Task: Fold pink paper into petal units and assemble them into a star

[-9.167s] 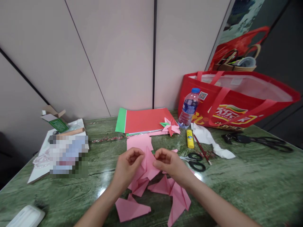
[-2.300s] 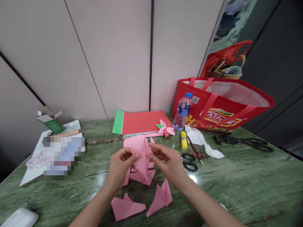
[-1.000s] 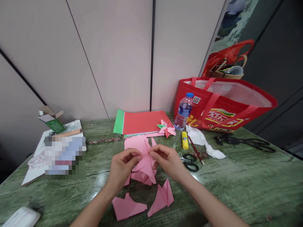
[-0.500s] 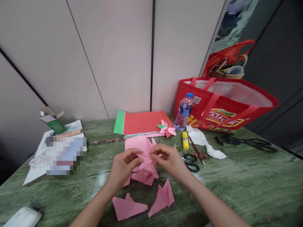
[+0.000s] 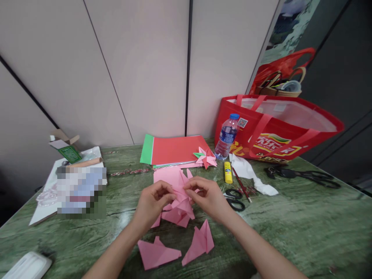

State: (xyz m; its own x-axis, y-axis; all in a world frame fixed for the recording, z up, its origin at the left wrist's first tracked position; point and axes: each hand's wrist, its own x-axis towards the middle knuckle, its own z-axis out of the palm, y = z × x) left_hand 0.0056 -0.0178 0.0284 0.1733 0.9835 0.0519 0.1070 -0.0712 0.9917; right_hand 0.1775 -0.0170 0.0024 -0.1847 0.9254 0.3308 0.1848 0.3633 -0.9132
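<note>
Between my two hands is a piece of folded pink paper [image 5: 182, 204], its pointed flaps partly hidden by my fingers. My left hand [image 5: 155, 197] pinches its left side between thumb and fingers. On the right side, my right hand [image 5: 205, 193] grips it in the same way. Other pink paper lies beneath and behind it, including a flat sheet [image 5: 162, 176]. Nearer to me rest two folded pink pieces, one on the left [image 5: 158, 254] and a pointed one on the right [image 5: 200, 242].
Behind my hands lie red and green paper sheets [image 5: 178, 149] with a paper star [image 5: 205, 157] on them. To the right are a glue stick [image 5: 228, 173], black-handled scissors [image 5: 236, 204], a pencil [image 5: 241, 185], tissue [image 5: 247, 172], a water bottle [image 5: 226, 137] and a red bag [image 5: 261, 131].
My left hand has shifted very slightly right, closer to my right hand, on the folded pink paper. Both hands keep their grip, and the other things stay in place.
</note>
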